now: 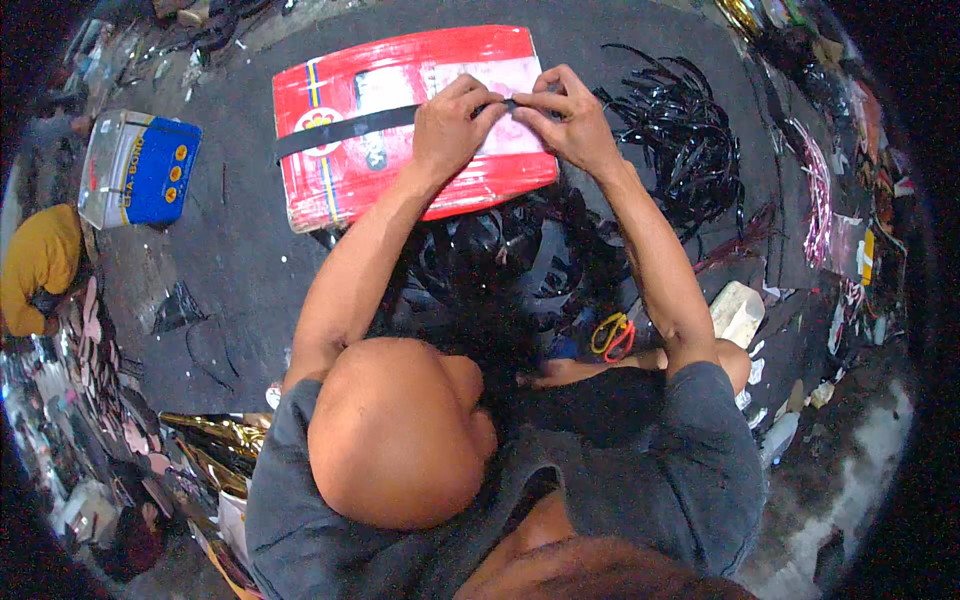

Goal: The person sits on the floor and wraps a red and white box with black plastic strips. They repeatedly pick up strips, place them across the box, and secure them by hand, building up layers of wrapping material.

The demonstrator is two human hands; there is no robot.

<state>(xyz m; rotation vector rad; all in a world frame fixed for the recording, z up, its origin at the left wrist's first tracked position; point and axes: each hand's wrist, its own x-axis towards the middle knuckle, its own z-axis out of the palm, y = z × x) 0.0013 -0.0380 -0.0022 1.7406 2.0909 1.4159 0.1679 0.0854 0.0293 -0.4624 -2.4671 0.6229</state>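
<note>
A red box (pixel 460 195) with white, pink and blue-yellow printed areas lies in front of me, wrapped in shiny clear film. Across it runs a flat black strip (pixel 350 131), from the left edge to under my fingers. My left hand (pixel 455 130) rests over the box's middle, thumb and fingertips pinched on the strip. Close beside it, my right hand (pixel 572 122) pinches the strip near the box's right edge. The two sets of fingertips almost meet, and a small dark bit of strip shows between them.
Loose black strips (pixel 685 140) are heaped right of the box; more lie below it. Scissors (pixel 613 338) with yellow and red handles lie near my right forearm. A blue-and-clear container (pixel 160 170) stands left. Pink strips (pixel 818 195), gold foil (pixel 225 440) and scraps surround the dark mat (pixel 235 260).
</note>
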